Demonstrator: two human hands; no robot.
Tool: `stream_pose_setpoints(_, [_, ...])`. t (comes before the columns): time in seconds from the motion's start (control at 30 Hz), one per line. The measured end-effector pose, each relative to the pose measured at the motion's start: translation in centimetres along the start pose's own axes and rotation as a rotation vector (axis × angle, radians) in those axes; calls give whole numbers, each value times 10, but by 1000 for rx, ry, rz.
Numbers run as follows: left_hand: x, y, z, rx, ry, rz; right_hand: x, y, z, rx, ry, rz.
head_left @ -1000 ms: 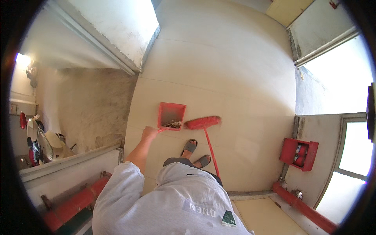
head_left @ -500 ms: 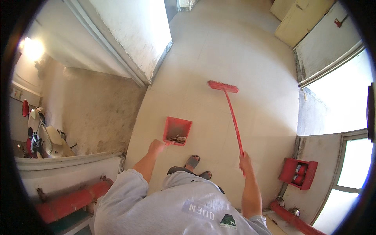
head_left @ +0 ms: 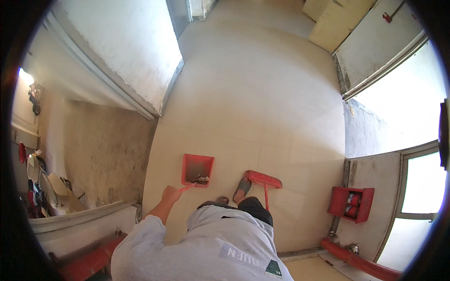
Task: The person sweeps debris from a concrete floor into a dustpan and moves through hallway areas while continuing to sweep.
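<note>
Head view: you look down past your light grey shirt [head_left: 201,234] and dark shorts [head_left: 258,210] onto a pale tiled floor [head_left: 253,103].
Left hand [head_left: 171,193]: your grip is clamped on the handle [head_left: 188,187] of a red dustpan [head_left: 190,167], the forearm reaching forward from its sleeve.
Right hand: out of your sight — whether its grip is apart or together, you cannot tell.
Dustpan: ahead of you and left of centre, its open tray facing up; you cannot tell whether it touches the floor.
Debris [head_left: 202,180]: a small heap inside the tray, gathered at the edge nearest you, toward the right corner.
Broom [head_left: 263,179]: red, right of the dustpan and apart from it; its stick [head_left: 266,198] runs back toward your body and passes out of sight beside the shorts.
Slippers [head_left: 242,186]: dark grey, on your feet; the right one lies just beside the broom's left end.
Right wall: a red box [head_left: 366,206] holding red cylinders [head_left: 352,204] — a red pipe [head_left: 361,261] runs nearer you.
Left recess: a pale scooter [head_left: 58,189] stands beyond the low wall.
</note>
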State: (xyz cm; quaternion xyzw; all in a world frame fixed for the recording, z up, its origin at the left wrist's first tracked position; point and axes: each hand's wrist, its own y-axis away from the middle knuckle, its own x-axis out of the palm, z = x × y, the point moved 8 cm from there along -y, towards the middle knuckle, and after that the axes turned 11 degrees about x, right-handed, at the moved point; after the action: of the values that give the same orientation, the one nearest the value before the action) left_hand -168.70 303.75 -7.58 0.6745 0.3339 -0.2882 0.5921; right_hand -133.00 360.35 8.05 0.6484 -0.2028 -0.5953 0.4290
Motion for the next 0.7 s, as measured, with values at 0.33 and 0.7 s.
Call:
stream_pose_setpoints(0.33, [-7, 31, -29, 89, -111, 521, -71, -116, 100, 120, -134, 142])
stream_pose_setpoints(0.7, [-76, 2, -61, -109, 117, 243, -270, -364, 509, -381, -118, -45])
